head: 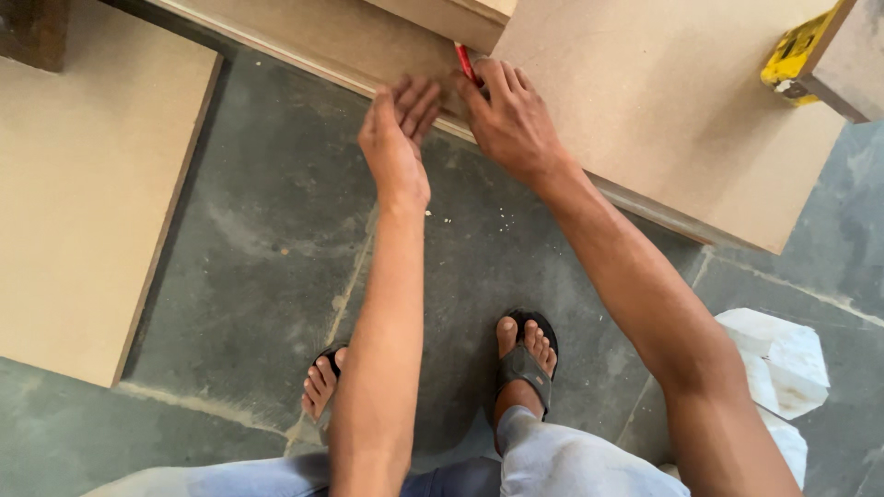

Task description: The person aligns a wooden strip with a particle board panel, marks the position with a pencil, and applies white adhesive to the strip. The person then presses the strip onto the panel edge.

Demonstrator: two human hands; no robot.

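Feet: sandals (525,364) planted on the grey floor (267,248), near.
Left hand (398,138): flat, fingers together, pressing the board (663,120) edge, likely steadying it.
Right hand (509,115): pinching a red pencil (465,63) against the upper wood block (451,18), seemingly marking.
Far right: yellow tape measure (796,51).
Left: spare panel (83,184).

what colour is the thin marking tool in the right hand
Red; the marking tool shows in the head view, above the right hand.
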